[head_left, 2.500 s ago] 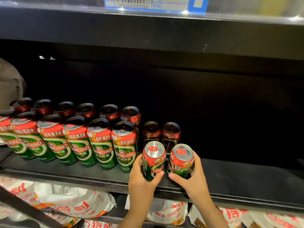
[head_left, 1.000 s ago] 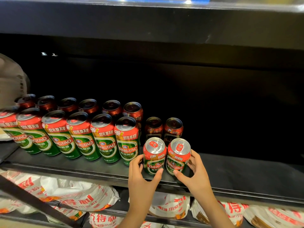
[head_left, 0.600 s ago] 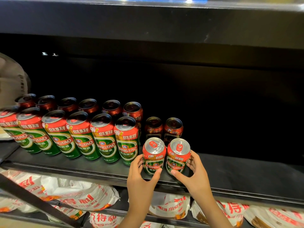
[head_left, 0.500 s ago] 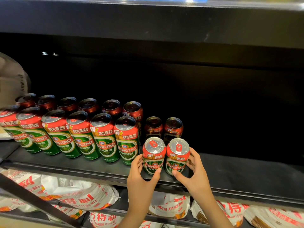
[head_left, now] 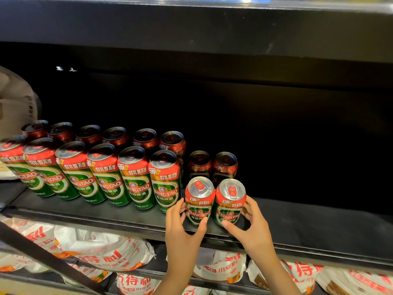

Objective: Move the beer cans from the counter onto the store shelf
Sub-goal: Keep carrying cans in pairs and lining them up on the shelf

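On the black metal store shelf [head_left: 297, 226], a front row of tall green-and-red beer cans [head_left: 136, 177] runs from the left edge towards the middle, with a second row of tall dark-topped cans [head_left: 116, 136] directly behind it. To the right of these rows stand two short green-and-red beer cans [head_left: 214, 201] side by side and touching, near the shelf's front edge. Behind them sit two more short cans [head_left: 212, 165], also side by side. The left hand [head_left: 182, 228] holds the left short can from its left, and the right hand [head_left: 253, 226] holds the right one from its right. Below the shelf, on a lower level, lie white printed plastic bags [head_left: 110, 252].
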`<state>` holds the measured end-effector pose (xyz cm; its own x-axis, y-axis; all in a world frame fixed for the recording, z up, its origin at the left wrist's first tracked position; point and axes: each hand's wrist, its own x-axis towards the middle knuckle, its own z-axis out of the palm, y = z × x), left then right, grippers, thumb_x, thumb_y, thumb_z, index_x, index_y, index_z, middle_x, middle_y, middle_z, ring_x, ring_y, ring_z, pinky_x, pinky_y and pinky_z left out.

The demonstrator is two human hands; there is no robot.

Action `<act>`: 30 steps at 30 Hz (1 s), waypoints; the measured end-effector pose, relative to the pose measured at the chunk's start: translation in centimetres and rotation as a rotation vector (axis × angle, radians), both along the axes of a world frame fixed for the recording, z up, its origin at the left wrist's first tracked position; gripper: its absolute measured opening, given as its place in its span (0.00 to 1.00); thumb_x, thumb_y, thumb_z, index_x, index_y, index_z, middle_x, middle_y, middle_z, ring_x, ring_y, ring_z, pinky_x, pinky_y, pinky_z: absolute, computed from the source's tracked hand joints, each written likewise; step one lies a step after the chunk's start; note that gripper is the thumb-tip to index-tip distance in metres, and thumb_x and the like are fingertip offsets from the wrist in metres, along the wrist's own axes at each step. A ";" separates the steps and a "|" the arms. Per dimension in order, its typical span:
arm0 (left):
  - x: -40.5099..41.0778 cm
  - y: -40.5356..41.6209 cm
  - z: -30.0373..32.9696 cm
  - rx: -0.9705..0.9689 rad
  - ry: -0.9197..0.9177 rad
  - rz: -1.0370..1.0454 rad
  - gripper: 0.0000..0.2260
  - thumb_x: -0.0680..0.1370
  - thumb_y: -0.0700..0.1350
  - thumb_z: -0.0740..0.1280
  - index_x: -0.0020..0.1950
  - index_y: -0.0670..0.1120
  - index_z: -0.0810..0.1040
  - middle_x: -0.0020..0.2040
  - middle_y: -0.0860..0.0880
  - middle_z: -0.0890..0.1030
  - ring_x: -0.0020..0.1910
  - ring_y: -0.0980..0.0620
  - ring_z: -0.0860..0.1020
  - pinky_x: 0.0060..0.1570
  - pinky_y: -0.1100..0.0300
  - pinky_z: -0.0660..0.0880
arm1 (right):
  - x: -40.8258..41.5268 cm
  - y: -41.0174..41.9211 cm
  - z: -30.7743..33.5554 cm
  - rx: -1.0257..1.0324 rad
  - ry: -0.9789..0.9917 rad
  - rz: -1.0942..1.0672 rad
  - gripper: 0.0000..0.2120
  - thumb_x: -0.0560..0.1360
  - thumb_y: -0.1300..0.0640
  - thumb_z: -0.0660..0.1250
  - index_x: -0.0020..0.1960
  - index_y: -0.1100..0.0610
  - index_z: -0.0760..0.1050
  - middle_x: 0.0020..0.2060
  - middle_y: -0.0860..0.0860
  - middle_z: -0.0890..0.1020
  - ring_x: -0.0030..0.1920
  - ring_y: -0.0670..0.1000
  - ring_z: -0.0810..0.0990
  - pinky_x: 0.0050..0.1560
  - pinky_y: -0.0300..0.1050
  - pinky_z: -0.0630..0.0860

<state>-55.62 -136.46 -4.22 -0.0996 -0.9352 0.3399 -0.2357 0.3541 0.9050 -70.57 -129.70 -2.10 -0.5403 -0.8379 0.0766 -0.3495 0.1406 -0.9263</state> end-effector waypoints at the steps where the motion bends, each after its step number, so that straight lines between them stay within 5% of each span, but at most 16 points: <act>1: 0.0 0.0 0.1 0.009 0.013 0.005 0.27 0.68 0.44 0.76 0.64 0.51 0.69 0.59 0.54 0.73 0.61 0.63 0.71 0.61 0.67 0.71 | 0.0 0.0 0.0 0.001 0.003 0.007 0.33 0.66 0.55 0.77 0.60 0.34 0.62 0.55 0.29 0.71 0.55 0.29 0.70 0.49 0.21 0.67; 6: 0.0 -0.1 -0.1 -0.038 0.000 0.002 0.25 0.69 0.46 0.75 0.63 0.51 0.69 0.58 0.55 0.71 0.62 0.59 0.71 0.60 0.59 0.74 | 0.2 0.0 0.1 0.003 0.029 0.032 0.32 0.68 0.56 0.76 0.59 0.34 0.61 0.56 0.30 0.69 0.56 0.28 0.69 0.48 0.19 0.67; 30: -1.0 -0.4 0.5 0.070 0.170 0.149 0.20 0.68 0.40 0.75 0.59 0.44 0.77 0.54 0.54 0.77 0.57 0.65 0.74 0.55 0.70 0.74 | 0.7 -1.3 -0.7 -0.037 0.045 -0.064 0.28 0.67 0.55 0.76 0.62 0.42 0.68 0.55 0.34 0.75 0.57 0.32 0.72 0.54 0.24 0.66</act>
<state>-56.62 -136.89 -3.76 0.0942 -0.9571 0.2739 -0.1232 0.2618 0.9572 -69.89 -130.99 -2.77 -0.5884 -0.7976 0.1328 -0.3826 0.1299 -0.9147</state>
